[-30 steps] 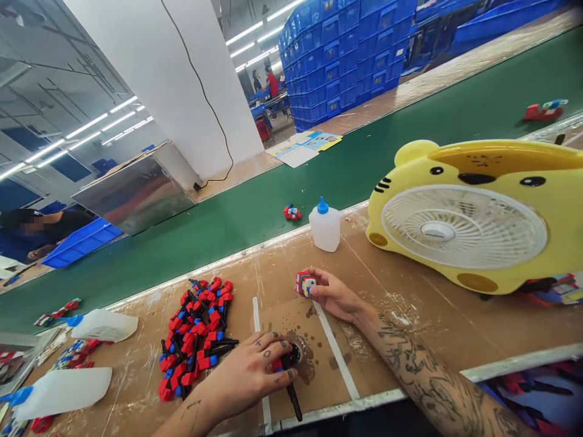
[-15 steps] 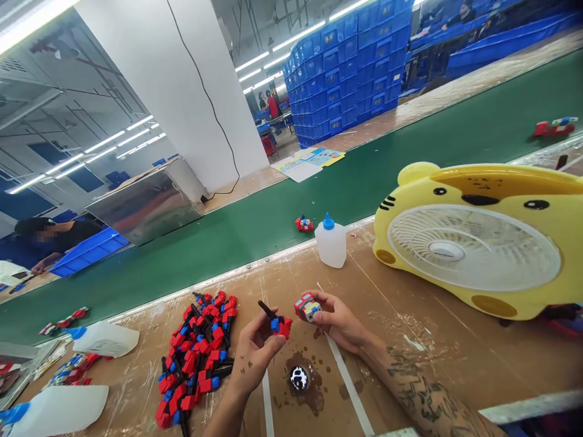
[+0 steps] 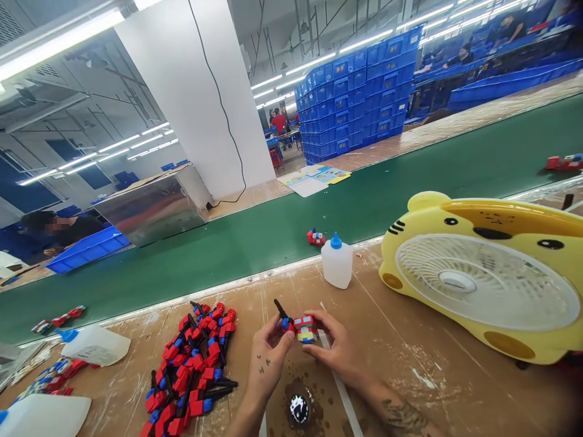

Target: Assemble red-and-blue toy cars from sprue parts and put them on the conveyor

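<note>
In my left hand (image 3: 271, 352) is a toy robot arm (image 3: 286, 323), red with a blue fist and a black stick pointing up and left. My right hand (image 3: 334, 346) grips a toy robot torso (image 3: 305, 329) in red, grey and yellow, with pale window panels. Arm and torso meet side by side between my fingers; whether they are joined cannot be made out. Left of my hands lies a heap of similar red and blue toy arms (image 3: 194, 364) with black sticks. Below my hands a small round pool of shiny liquid (image 3: 299, 408) sits amid wet spots on the brown table.
A white bottle with a blue nozzle (image 3: 337, 265) stands ahead, beside the green conveyor belt (image 3: 255, 240). A toy piece (image 3: 316, 237) lies on the belt. At right is a yellow animal-faced fan (image 3: 455, 282). More bottles (image 3: 98, 346) lie at left. Blue crates (image 3: 350, 103) are stacked beyond.
My hands have come together, bringing the toy arm against the torso's left side. The torso has turned so its panelled face shows more. The camera view has shifted slightly.
</note>
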Demonstrator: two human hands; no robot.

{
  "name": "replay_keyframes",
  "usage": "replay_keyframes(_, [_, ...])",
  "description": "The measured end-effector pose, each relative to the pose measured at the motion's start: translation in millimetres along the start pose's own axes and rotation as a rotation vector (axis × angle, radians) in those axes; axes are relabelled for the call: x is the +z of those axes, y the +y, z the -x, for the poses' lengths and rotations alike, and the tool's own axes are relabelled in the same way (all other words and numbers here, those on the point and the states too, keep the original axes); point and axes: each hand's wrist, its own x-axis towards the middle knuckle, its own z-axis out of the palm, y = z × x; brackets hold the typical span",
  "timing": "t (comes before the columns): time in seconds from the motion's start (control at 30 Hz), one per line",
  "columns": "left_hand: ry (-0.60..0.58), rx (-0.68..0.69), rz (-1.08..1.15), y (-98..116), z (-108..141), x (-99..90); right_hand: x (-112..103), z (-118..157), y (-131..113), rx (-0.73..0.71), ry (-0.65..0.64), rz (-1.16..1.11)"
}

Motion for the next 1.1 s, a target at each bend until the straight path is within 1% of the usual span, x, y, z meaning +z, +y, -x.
replay_keyframes(0.07, [0.003, 0.032, 0.054, 3.2, -1.8, 14.5, 6.8, 0.0, -8.7, -0.186, 0.057, 0.237])
replay_keyframes(0.13, [0.013, 0.062, 0.09, 5.7, -6.1, 26.4, 14.5, -1.2, -15.2, -0.368, 0.116, 0.396])
replay_keyframes(0.17, [0.022, 0.071, 0.103, 6.6, -10.5, 29.6, 17.7, -2.3, -16.3, -0.426, 0.137, 0.448])
replay_keyframes(0.2, [0.024, 0.07, 0.112, 7.1, -16.9, 30.3, 20.0, -3.7, -15.7, -0.446, 0.152, 0.488])
replay_keyframes(0.23, [0.019, 0.065, 0.114, 7.4, -25.8, 28.3, 21.3, -5.4, -13.3, -0.426, 0.166, 0.516])
replay_keyframes(0.27, [0.006, 0.063, 0.093, 7.5, -37.5, 24.1, 21.4, -7.4, -9.4, -0.374, 0.18, 0.533])
replay_keyframes(0.3, [-0.005, 0.067, 0.016, 7.7, -51.9, 17.9, 20.5, -9.5, -4.3, -0.306, 0.192, 0.54])
replay_keyframes(0.37, [-0.004, 0.088, -0.264, 8.6, -88.1, 2.2, 16.9, -13.8, 6.8, -0.166, 0.194, 0.532])
replay_keyframes(0.4, [0.004, 0.103, -0.45, 9.7, -108.9, -5.9, 14.7, -15.7, 11.7, -0.116, 0.175, 0.52])
replay_keyframes(0.43, [0.014, 0.106, -0.573, 11.3, -130.6, -13.6, 12.6, -17.5, 15.3, -0.085, 0.149, 0.505])
replay_keyframes(0.5, [0.014, 0.089, -0.72, 16.2, -173.9, -25.8, 9.4, -20.2, 18.3, -0.063, 0.085, 0.477])
replay_keyframes(0.6, [-0.064, 0.042, -0.897, 25.8, -231.5, -34.1, 6.8, -22.0, 13.9, -0.072, 0.029, 0.452])
replay_keyframes(0.7, [-0.145, -0.025, -1.058, 33.6, -276.2, -31.4, 5.7, -22.2, 10.5, -0.101, 0.016, 0.454])
replay_keyframes(0.77, [-0.173, -0.082, -1.139, 35.1, -297.9, -26.2, 5.3, -22.6, 14.7, -0.144, 0.012, 0.47])
replay_keyframes(0.83, [-0.191, -0.141, -1.194, 32.4, -311.8, -20.5, 5.0, -23.5, 23.6, -0.209, 0.001, 0.494])
replay_keyframes(0.93, [-0.192, -0.189, -1.215, 21.6, -316.7, -14.9, 4.8, -25.6, 37.2, -0.296, -0.016, 0.543])
replay_keyframes(1.0, [-0.166, -0.169, -1.187, 12.4, -310.1, -14.9, 4.8, -26.5, 40.8, -0.309, -0.029, 0.571])
replay_keyframes(1.1, [-0.105, -0.077, -1.098, 1.6, -287.7, -18.4, 5.0, -27.0, 36.7, -0.268, -0.053, 0.586])
